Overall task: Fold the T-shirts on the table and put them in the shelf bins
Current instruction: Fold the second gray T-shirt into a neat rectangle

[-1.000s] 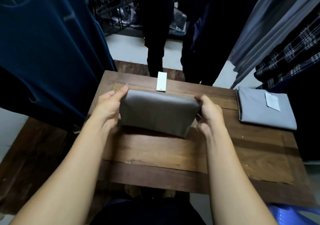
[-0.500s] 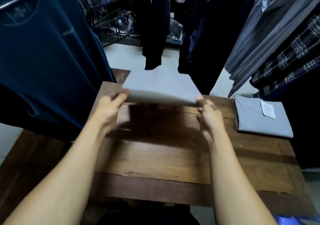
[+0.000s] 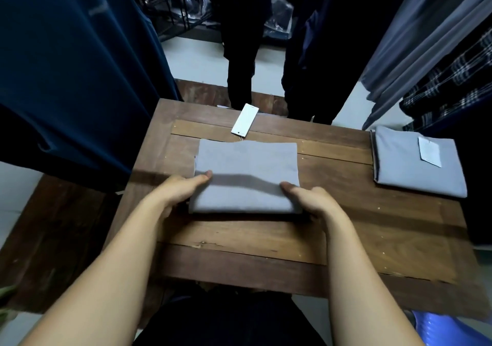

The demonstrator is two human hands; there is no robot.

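Folding looks done: left hand and right hand pinch near corners of grey T-shirt, thumbs atop, fingers probably beneath; next, lift level.

Navy garment at left, plaid garment at right.

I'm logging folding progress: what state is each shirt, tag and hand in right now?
Middle T-shirt: folded, flat on the table.
Right T-shirt: folded, flat, paper tag on top, untouched.
Hang tag: lying on the table beyond the middle T-shirt.
Left hand: pinches the middle T-shirt's near left corner.
Right hand: pinches its near right corner.
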